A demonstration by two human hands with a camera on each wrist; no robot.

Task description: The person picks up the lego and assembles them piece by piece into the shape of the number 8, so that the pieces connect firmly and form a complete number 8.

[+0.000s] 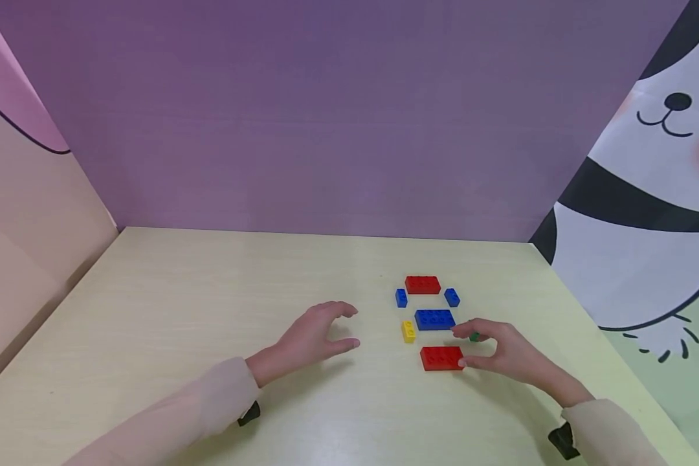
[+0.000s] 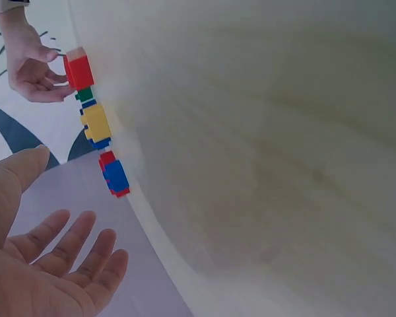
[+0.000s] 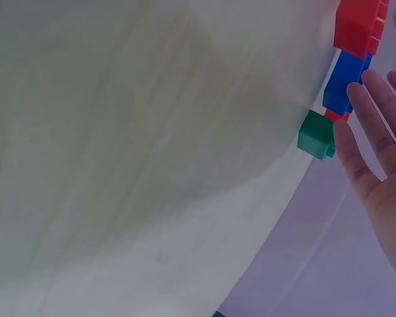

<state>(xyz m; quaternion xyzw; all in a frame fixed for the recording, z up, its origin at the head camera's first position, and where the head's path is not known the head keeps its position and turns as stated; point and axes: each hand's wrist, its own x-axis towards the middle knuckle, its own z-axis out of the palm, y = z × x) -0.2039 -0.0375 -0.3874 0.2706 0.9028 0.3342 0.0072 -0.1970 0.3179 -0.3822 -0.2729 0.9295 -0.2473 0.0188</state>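
Pale tabletop (image 1: 227, 291), purple wall (image 1: 326, 129), studded red brick (image 1: 441, 358) flanked by left hand (image 1: 310, 334) at nine o'clock, right hand (image 1: 508, 349) at three, both spread

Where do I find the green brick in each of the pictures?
Head: the green brick is right of centre, partly hidden by the right hand.
Left wrist: upper left, just below a red brick.
Right wrist: right side, slightly above the middle.
Shared landmark: the right hand.

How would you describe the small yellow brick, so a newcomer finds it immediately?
On the pale table, find the right hand, then the large blue brick beside it. Just left of that lies the small yellow brick, the only yellow one in sight.
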